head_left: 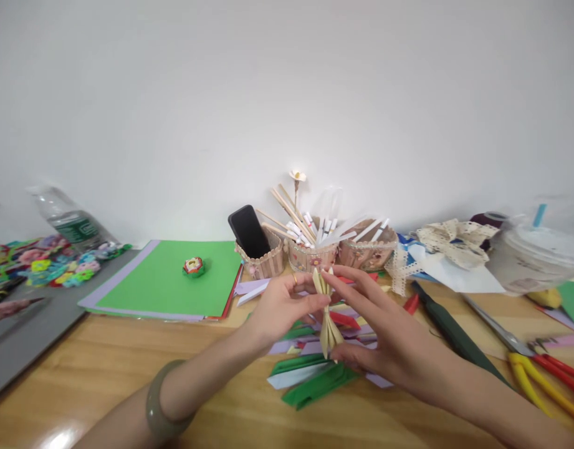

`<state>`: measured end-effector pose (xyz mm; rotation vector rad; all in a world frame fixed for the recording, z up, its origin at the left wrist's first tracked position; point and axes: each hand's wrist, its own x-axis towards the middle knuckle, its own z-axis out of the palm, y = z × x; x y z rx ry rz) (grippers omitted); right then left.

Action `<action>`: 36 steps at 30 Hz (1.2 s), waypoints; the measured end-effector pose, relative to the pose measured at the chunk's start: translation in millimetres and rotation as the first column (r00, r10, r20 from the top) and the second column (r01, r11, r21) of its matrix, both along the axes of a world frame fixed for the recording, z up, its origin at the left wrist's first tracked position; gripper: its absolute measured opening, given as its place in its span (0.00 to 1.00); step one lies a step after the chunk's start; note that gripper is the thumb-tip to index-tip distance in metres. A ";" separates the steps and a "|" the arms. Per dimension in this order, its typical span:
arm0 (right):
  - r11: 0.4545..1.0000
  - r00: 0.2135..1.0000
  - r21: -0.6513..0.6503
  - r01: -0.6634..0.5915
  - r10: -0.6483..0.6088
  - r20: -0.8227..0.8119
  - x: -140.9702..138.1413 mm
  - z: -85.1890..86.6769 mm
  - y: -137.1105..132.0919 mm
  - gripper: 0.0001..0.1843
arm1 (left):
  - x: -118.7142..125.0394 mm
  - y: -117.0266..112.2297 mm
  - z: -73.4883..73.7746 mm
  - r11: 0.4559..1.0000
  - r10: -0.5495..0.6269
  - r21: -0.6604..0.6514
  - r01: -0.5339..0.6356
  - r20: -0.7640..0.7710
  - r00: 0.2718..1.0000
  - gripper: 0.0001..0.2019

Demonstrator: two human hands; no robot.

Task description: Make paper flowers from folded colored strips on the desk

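Observation:
A cream folded paper piece (pixel 330 330), narrow in the middle and fanned out at its lower end, stands upright between my hands. My left hand (pixel 287 308) pinches it near the narrow middle with thumb and fingers. My right hand (pixel 380 318) spans it lengthwise, fingertips at the top and thumb at the fanned bottom. Below the hands lies a loose heap of folded paper strips, among them a green strip (pixel 319 383) and a red strip (pixel 345 320). The heap is partly hidden by my hands.
Green sheets (pixel 146 274) carry a small folded ornament (pixel 194 267). Behind stand baskets with a phone (pixel 249 231), sticks and pens (pixel 324 227). At right lie a dark green tool (pixel 455 330), yellow-handled scissors (pixel 520 368) and a lidded cup (pixel 543 249). Another person's hand (pixel 9 310) shows far left.

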<state>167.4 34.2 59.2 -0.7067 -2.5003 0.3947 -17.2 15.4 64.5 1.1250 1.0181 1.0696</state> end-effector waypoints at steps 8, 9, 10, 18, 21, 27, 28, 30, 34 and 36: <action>0.961 0.990 0.258 0.101 -0.123 0.068 -1.6 11.4 -3.0 0.27 | -3.0 1.6 0.5 0.999 -0.001 -0.035 0.002 0.034 0.999 0.17; 0.934 0.986 0.332 0.130 -0.157 0.056 -3.5 10.9 -4.0 0.24 | -2.7 1.1 0.5 0.999 0.008 -0.041 -0.006 0.035 0.999 0.17; 0.905 0.982 0.398 0.149 -0.182 0.047 -5.5 10.3 -4.9 0.21 | -2.2 0.5 0.5 0.999 0.011 -0.052 -0.009 0.030 0.999 0.17; 0.788 0.987 0.608 0.095 -0.155 0.047 -13.6 10.3 -8.2 0.09 | 0.7 -1.8 -0.4 0.992 0.009 -0.125 -0.006 0.028 1.000 0.18; 0.785 0.989 0.614 0.081 -0.138 0.046 -13.5 8.7 -9.7 0.09 | 1.0 -2.6 -0.3 0.991 0.005 -0.131 -0.001 0.027 1.000 0.18; 0.788 0.961 0.611 0.075 -0.221 0.168 -17.9 -0.8 -12.8 0.11 | 5.5 -3.4 -3.5 0.987 0.054 -0.151 -0.047 0.044 0.998 0.19; 0.797 0.953 0.600 0.066 -0.229 0.200 -17.8 -2.0 -12.3 0.11 | 5.9 -3.1 -4.4 0.987 0.060 -0.152 -0.054 0.035 0.998 0.19; 0.816 0.946 0.576 0.048 -0.223 0.237 -16.3 -3.2 -9.9 0.12 | 5.8 -2.2 -6.0 0.988 0.050 -0.142 -0.052 -0.017 0.999 0.19; 0.800 0.959 0.597 0.057 -0.210 0.190 -9.6 -2.1 -2.6 0.13 | 2.9 -1.9 -7.4 0.991 0.113 0.089 -0.097 -0.194 0.975 0.31; 0.791 0.966 0.609 0.061 -0.201 0.165 -6.2 -1.0 -0.2 0.13 | 1.6 -3.7 -7.5 0.967 0.112 0.251 -0.037 -0.289 0.951 0.37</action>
